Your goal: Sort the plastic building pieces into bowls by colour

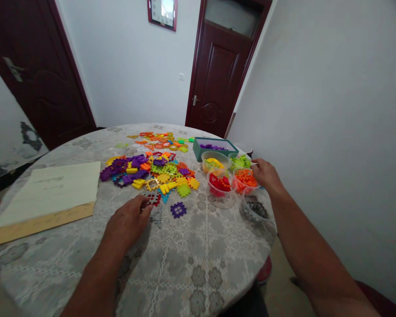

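Observation:
Low over the table, my left hand [129,222] pinches the edge of a grey square plastic building piece [152,199]; a red piece shows at its side. Close by lie a purple square window piece [178,210], a pale grey piece [156,216] and a blue one [165,195]. My right hand [266,176] is at the right-hand rims of the bowl of orange pieces [245,178] and the bowl of green pieces [240,162]. Its fingers are bent together, and anything between them is hidden.
A heap of mixed coloured pieces [152,169] covers the middle. Further bowls hold yellow [214,164], red [219,182] and dark grey pieces [256,208]. Behind them stands a green box [200,152] with purple pieces. At left lies a paper sheet on cardboard [46,222].

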Motion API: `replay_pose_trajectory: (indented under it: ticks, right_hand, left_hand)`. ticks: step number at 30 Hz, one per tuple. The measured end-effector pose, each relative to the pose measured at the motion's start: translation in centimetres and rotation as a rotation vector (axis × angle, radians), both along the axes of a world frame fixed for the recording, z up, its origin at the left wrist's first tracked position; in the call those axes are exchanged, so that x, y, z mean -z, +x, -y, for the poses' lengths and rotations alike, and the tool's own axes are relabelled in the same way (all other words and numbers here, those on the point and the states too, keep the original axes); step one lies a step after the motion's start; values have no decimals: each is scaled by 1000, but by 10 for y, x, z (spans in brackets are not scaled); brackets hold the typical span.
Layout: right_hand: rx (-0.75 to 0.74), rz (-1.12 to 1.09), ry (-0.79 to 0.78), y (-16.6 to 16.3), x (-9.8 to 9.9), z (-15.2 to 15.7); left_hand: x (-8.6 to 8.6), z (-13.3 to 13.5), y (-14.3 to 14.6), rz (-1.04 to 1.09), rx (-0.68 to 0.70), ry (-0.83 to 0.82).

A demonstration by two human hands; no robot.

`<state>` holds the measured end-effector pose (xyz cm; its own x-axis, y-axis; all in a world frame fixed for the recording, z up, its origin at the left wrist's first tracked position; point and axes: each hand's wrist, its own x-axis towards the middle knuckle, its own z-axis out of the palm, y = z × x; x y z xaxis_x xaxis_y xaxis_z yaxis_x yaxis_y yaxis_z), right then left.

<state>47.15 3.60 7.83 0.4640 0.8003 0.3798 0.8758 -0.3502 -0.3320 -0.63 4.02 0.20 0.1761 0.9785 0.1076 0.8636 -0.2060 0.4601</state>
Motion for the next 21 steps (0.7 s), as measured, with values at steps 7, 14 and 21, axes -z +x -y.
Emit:
replay_pose_trajectory:
  ticks: [7, 14, 21]
  right_hand:
    - [-444, -128, 33, -101, 2, 36]
    - [-916, -232, -285, -186, 46, 46]
    - [-822, 40, -426, -231, 70, 18]
  left_hand:
    - [5, 6, 0, -9, 45, -15]
    - [6, 12, -3, -69, 134, -38]
    - [2, 18, 6, -128, 196, -30]
